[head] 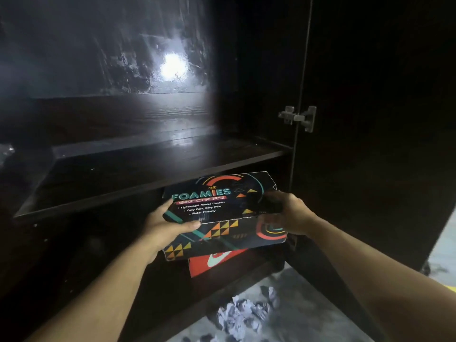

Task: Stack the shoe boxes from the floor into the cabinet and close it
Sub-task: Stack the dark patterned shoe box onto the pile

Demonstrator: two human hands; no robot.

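A black shoe box (pixel 217 206) with bright patterns and "Foamies Skechers" printed on its lid is held in front of the dark cabinet (pixel 148 164), just below the edge of its middle shelf. My left hand (pixel 170 224) grips the box's left end, thumb across the lid. My right hand (pixel 287 213) grips its right end. An orange shoe box (pixel 217 261) with a white swoosh lies directly under it in the lower compartment; whether the two touch I cannot tell.
The cabinet's right door (pixel 370 144) stands open, its metal hinge (pixel 299 117) visible. A bright light reflects off the glossy back panel (pixel 172 66). Crumpled paper (pixel 244 314) lies on the grey floor (pixel 308 317) before the cabinet.
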